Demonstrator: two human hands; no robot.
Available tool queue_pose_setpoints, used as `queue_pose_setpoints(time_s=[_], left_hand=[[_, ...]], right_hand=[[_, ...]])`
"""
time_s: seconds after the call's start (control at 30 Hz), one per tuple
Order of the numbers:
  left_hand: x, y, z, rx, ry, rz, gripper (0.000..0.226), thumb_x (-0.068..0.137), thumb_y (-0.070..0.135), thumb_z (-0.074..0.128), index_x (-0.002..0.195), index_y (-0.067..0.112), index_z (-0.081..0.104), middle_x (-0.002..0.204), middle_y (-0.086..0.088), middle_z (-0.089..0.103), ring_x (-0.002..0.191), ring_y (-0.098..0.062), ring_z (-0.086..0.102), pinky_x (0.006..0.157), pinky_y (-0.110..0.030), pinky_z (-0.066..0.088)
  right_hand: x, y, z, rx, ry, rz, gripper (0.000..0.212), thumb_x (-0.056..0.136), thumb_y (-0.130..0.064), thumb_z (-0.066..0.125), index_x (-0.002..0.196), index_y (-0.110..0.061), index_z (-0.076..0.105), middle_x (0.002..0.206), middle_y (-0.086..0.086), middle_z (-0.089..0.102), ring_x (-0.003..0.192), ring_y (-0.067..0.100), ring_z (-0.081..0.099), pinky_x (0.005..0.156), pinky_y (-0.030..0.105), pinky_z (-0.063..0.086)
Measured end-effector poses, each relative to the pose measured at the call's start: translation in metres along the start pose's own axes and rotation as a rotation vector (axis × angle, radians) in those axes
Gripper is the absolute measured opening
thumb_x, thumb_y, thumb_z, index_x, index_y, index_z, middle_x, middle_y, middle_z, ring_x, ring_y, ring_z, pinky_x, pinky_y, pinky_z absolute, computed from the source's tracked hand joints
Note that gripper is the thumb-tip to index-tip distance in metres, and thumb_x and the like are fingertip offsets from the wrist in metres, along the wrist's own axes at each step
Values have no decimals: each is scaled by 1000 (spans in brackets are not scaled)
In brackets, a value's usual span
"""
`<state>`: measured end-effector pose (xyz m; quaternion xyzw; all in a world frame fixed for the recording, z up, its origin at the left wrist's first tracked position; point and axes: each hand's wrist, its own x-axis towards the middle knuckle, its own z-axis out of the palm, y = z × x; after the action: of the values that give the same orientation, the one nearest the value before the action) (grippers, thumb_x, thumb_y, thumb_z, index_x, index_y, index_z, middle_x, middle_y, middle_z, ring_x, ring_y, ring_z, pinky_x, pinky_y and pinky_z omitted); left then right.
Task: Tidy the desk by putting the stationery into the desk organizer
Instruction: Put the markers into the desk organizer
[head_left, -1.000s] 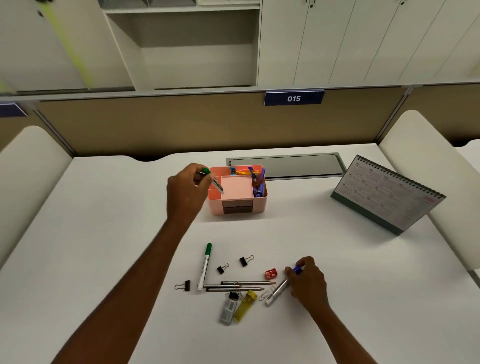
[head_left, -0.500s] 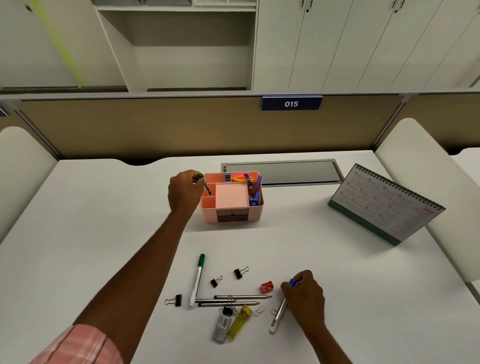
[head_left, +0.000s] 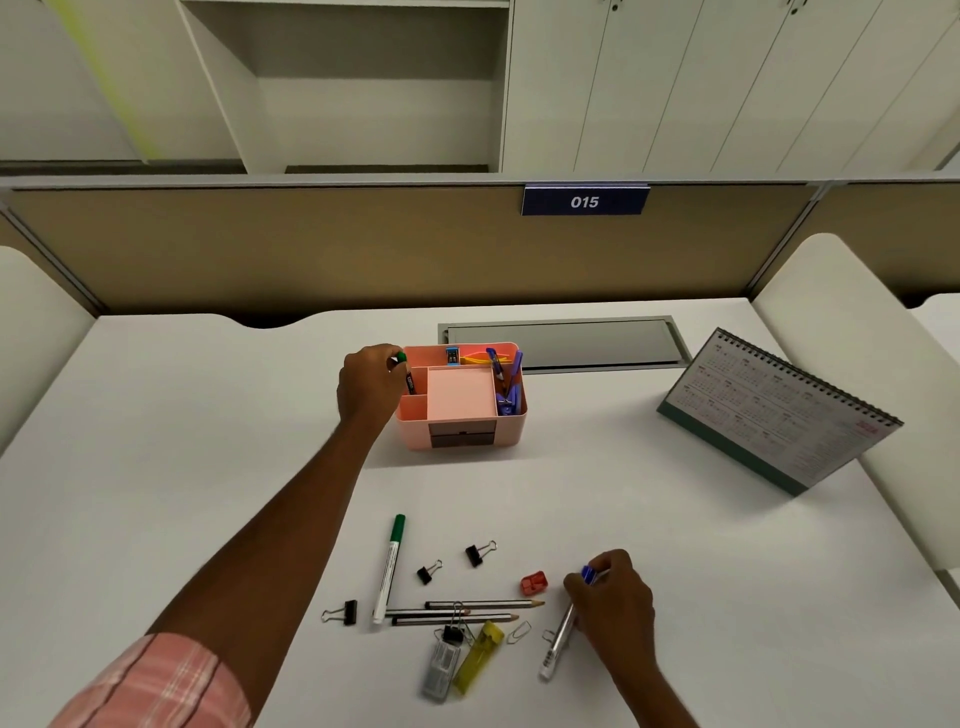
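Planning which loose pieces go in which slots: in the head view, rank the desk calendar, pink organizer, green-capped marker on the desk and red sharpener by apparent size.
1. desk calendar
2. pink organizer
3. green-capped marker
4. red sharpener

The calendar and organizer lie farther away, so their lead is safe.

The organizer (head_left: 461, 400) stands at the middle of the surface (head_left: 208, 441), with the calendar (head_left: 779, 415) well to its right. Nearer the person lies a marker (head_left: 389, 569), pencils (head_left: 483, 605) right of its lower end, clips (head_left: 480, 553) between, and a sharpener (head_left: 534, 583) further right.
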<state>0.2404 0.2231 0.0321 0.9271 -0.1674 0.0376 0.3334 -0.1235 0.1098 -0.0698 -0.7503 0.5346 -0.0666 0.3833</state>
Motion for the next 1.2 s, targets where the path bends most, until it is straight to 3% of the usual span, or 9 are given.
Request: queue_pose_setpoints(time_s=[0.23,0.4,0.53,0.6,0.73,0.87,1.0,1.2], left_hand=[[3,-3,7,-16,-6,-14,26,98,19,67,118,5,75,114,-14,76,96,-30,73,85,-38,59],[-7,-1,5,-78,32,-92,43,94,22,73,133,7,66,123,-13,72,109,-30,70,91,-42,57],[-39,17,-4,-255,133,-95,38,95,17,68,132,14,66,114,-9,74,97,-25,73,83,-40,64],[-71,28,-10,-398,33,-136,34,94,18,70,129,16,67,110,-4,75,95,-19,73,81,-35,64],[-143,40,-12,-677,-485,-156,25,91,12,75,115,17,74,86,-2,78,76,-20,73,74,-35,64],[-195,48,3,-499,-798,-19,41,85,24,82,124,26,71,106,6,77,91,-8,73,82,-23,61],[-216,53,4,-490,-846,92,66,82,20,85,141,33,58,126,7,69,100,-9,71,81,-24,63],[-205,50,-25,-500,-675,218,62,91,15,77,147,29,53,117,0,74,99,-9,72,87,-24,61]], right_hand=[[0,-1,-2,-1,-1,-7,31,80,-27,82,89,-28,51,79,-1,64,67,19,66,65,41,62],[-2,-2,-4,12,-11,6,30,80,-26,81,88,-29,52,79,0,64,67,20,67,67,42,61],[-2,-2,-9,104,-39,39,24,80,-23,79,90,-28,58,80,3,68,69,22,70,67,45,63],[-3,-2,-13,150,-60,48,22,79,-20,78,90,-28,61,78,5,68,69,24,71,65,47,64],[-10,-15,-29,186,-103,21,18,84,-14,77,91,-24,64,75,9,69,68,27,72,65,47,64],[-20,-44,-47,235,-168,-67,18,85,-10,77,94,-21,66,79,13,68,72,30,72,64,42,65],[-33,-79,-57,215,-232,-204,17,87,-12,76,97,-22,66,77,6,69,68,21,72,61,40,65],[-45,-130,-58,191,-258,-362,19,90,-30,77,101,-27,62,79,-1,71,72,14,72,67,29,62]])
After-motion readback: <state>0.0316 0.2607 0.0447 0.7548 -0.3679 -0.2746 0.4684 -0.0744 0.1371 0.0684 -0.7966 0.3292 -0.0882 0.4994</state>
